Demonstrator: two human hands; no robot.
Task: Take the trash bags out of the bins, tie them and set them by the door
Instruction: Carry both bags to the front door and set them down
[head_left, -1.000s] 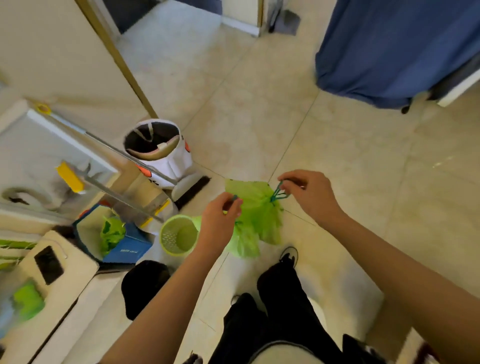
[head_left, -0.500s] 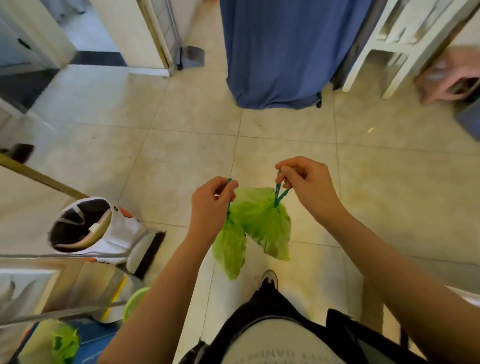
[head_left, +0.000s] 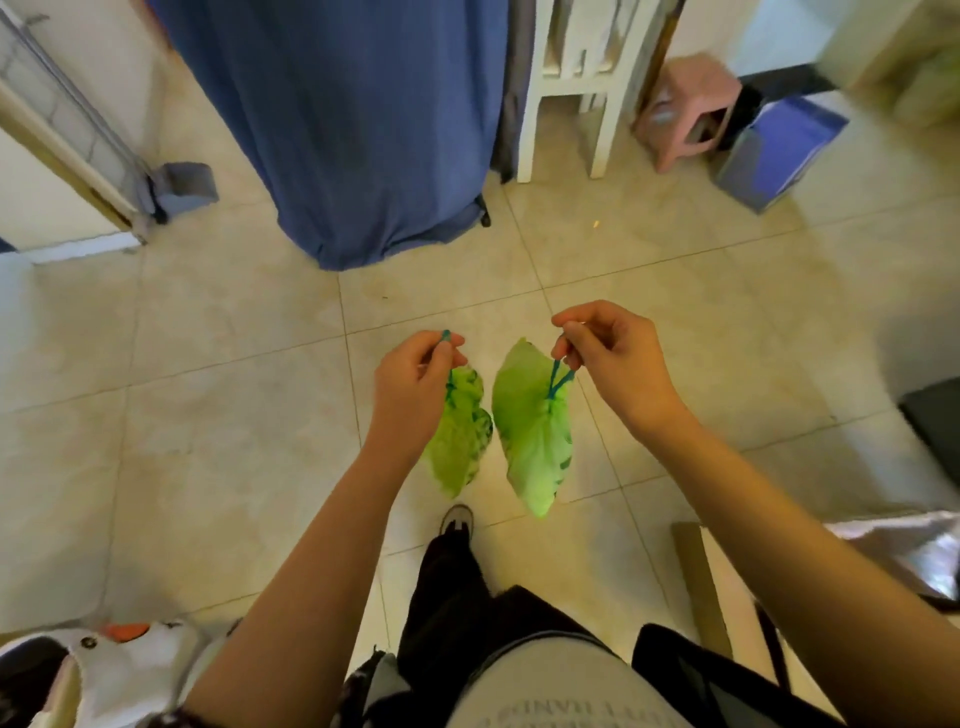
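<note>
— Near field?
— White bin (head_left: 111, 670) at lower left, on tiled floor (head_left: 208, 415).
— Hands?
— Left hand (head_left: 413, 387) fingers pinching drawstring of left green bag (head_left: 460, 436); right hand (head_left: 610, 364) fingers pinching drawstring of right green bag (head_left: 532, 436). Both bags hanging apart, clear of floor.
— Beyond?
— Blue curtain (head_left: 332, 130), pink stool (head_left: 691, 109).

Only one piece of lettering showed: a line of pale capital letters printed on the person's grey fabric garment (head_left: 550, 691) at the near edge of the scene, close to the bottom centre. It appeared upside down and partly cut off by the frame, too blurred to read with any certainty. Nothing else in view carried a legible word, number, brand or sign.
</note>
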